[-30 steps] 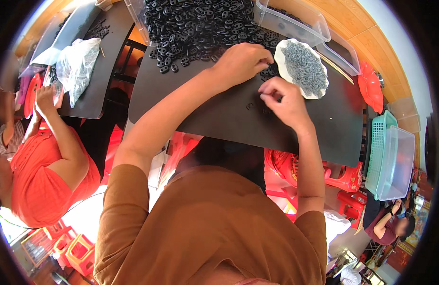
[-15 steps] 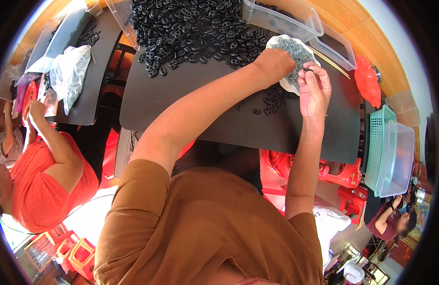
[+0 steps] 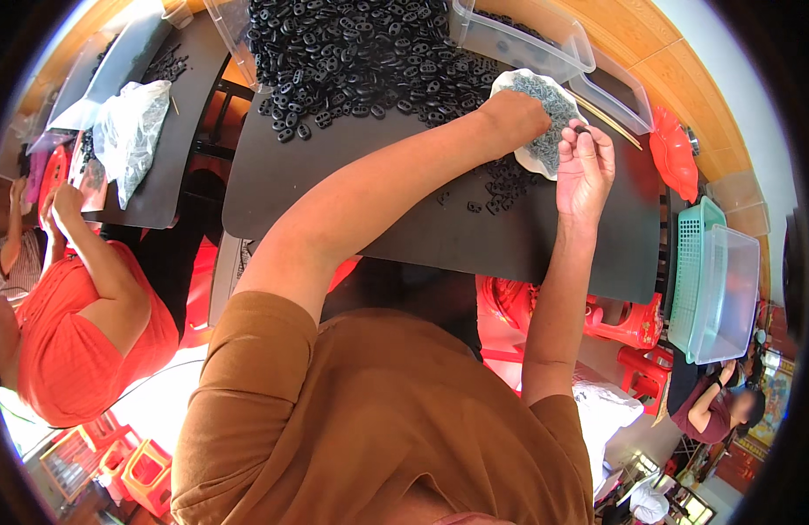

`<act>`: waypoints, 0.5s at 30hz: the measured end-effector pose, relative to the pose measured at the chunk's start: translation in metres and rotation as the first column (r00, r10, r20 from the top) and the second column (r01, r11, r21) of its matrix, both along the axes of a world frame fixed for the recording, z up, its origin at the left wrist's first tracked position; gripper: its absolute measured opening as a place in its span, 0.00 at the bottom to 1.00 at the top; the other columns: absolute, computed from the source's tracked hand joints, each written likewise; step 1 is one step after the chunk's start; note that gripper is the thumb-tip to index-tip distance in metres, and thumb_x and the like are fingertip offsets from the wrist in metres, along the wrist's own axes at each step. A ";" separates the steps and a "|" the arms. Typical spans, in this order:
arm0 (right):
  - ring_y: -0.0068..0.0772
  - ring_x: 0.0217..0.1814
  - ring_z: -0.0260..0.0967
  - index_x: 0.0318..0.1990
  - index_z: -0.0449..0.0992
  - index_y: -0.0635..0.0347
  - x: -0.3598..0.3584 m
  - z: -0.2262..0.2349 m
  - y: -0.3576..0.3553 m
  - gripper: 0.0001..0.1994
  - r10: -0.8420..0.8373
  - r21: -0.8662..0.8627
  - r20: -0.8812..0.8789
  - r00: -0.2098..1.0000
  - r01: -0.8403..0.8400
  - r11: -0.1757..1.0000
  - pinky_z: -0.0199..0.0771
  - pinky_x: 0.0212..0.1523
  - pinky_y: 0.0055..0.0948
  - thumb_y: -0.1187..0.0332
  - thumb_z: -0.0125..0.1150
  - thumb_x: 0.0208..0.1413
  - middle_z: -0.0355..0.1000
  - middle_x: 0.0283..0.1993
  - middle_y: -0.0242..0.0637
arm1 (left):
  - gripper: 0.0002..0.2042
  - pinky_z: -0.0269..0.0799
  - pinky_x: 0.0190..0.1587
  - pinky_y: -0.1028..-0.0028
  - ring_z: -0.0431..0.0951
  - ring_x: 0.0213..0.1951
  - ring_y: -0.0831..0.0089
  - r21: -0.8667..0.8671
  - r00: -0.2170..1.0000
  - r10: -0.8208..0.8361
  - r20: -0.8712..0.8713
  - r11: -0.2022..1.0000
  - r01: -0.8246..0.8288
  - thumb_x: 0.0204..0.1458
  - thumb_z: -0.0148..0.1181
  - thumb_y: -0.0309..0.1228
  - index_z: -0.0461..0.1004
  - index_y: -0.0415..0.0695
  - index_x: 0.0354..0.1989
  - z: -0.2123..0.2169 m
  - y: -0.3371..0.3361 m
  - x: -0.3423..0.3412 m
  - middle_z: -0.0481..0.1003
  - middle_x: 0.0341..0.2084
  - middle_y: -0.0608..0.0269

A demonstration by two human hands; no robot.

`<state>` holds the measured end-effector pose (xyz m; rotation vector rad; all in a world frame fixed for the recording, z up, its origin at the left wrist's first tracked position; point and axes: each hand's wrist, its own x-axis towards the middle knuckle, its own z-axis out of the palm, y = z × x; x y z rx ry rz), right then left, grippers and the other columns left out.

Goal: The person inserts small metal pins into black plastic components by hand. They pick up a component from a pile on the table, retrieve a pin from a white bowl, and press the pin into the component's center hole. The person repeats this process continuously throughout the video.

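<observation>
black work mat (image 3: pixel 439 219) covers the table, orange wall behind at 1 o'clock. big heap of black plastic pieces (image 3: pixel 369 52) at 12 o'clock, clear tubs (image 3: pixel 518 39) beside it. white dish of small grey parts (image 3: pixel 545 114) at 1 o'clock, few loose black pieces (image 3: pixel 501 185) just below it. left hand (image 3: pixel 514 118) curled shut over the dish, contents hidden. right hand (image 3: pixel 584 166) at the dish's right edge, fingertips pinching one small dark piece (image 3: pixel 581 130). person in orange (image 3: pixel 72 332) at 9 o'clock.

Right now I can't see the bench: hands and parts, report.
Left hand in white dish of small grey parts. Right hand pinching one small dark piece. Black ring pile behind, nothing blocking.
</observation>
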<state>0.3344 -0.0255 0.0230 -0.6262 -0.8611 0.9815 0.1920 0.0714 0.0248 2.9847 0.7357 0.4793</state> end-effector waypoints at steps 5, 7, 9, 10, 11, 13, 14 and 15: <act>0.35 0.45 0.77 0.44 0.74 0.63 -0.005 0.001 0.001 0.07 -0.085 0.024 0.068 0.994 0.084 0.996 0.80 0.45 0.26 0.79 0.59 0.58 0.74 0.48 0.48 | 0.07 0.79 0.39 0.64 0.82 0.40 0.59 0.004 0.999 -0.008 -0.042 1.000 0.008 0.48 0.58 0.27 0.81 0.47 0.33 -0.003 0.005 0.006 0.81 0.32 0.57; 0.35 0.45 0.77 0.43 0.74 0.63 -0.004 0.001 0.002 0.07 -0.128 0.030 0.070 0.989 0.126 0.992 0.80 0.45 0.26 0.79 0.59 0.58 0.74 0.48 0.49 | 0.06 0.78 0.38 0.63 0.82 0.39 0.59 -0.036 1.000 -0.012 -0.006 0.999 0.012 0.49 0.57 0.27 0.80 0.46 0.33 -0.004 0.006 0.007 0.81 0.32 0.57; 0.36 0.45 0.77 0.43 0.73 0.63 -0.002 0.001 0.002 0.06 -0.153 0.029 0.053 0.987 0.152 0.988 0.80 0.45 0.26 0.80 0.59 0.58 0.74 0.49 0.50 | 0.04 0.77 0.36 0.62 0.81 0.38 0.58 -0.090 0.997 -0.016 0.072 0.996 0.023 0.49 0.58 0.28 0.77 0.43 0.31 -0.007 0.008 0.005 0.80 0.30 0.56; 0.36 0.45 0.77 0.42 0.73 0.63 -0.002 0.001 0.002 0.06 -0.155 0.032 0.084 0.984 0.153 0.988 0.81 0.45 0.27 0.80 0.58 0.58 0.74 0.49 0.50 | 0.04 0.77 0.36 0.63 0.81 0.37 0.59 -0.151 0.988 -0.004 0.157 0.988 0.028 0.50 0.58 0.27 0.77 0.42 0.32 -0.010 0.011 0.004 0.80 0.30 0.56; 0.36 0.45 0.77 0.42 0.73 0.63 -0.003 0.002 0.002 0.06 -0.157 0.035 0.116 0.981 0.154 0.987 0.81 0.45 0.27 0.80 0.58 0.58 0.74 0.49 0.50 | 0.04 0.76 0.36 0.64 0.81 0.35 0.60 -0.210 0.971 0.013 0.241 0.977 0.039 0.50 0.58 0.27 0.76 0.41 0.32 -0.011 0.015 0.002 0.80 0.29 0.56; 0.36 0.45 0.77 0.42 0.73 0.63 -0.005 0.002 0.001 0.06 -0.157 0.029 0.159 0.975 0.154 0.988 0.81 0.45 0.27 0.80 0.58 0.58 0.74 0.49 0.51 | 0.04 0.76 0.35 0.66 0.81 0.32 0.64 -0.346 0.932 0.048 0.360 0.934 0.086 0.51 0.58 0.26 0.75 0.40 0.32 -0.010 0.017 -0.002 0.79 0.27 0.56; 0.36 0.46 0.77 0.42 0.73 0.63 -0.006 0.003 -0.001 0.06 -0.153 0.023 0.171 0.973 0.151 0.988 0.81 0.45 0.27 0.80 0.57 0.59 0.73 0.49 0.51 | 0.03 0.76 0.34 0.67 0.81 0.31 0.66 -0.419 0.915 0.066 0.398 0.901 0.117 0.50 0.58 0.26 0.75 0.40 0.32 -0.009 0.020 -0.005 0.79 0.26 0.56; 0.37 0.46 0.77 0.42 0.73 0.63 -0.008 0.004 -0.001 0.06 -0.146 0.019 0.182 0.972 0.145 0.989 0.81 0.44 0.27 0.80 0.57 0.59 0.73 0.49 0.51 | 0.03 0.75 0.34 0.68 0.81 0.29 0.68 -0.484 0.897 0.089 0.433 0.862 0.148 0.50 0.58 0.25 0.75 0.39 0.32 -0.007 0.022 -0.008 0.79 0.24 0.57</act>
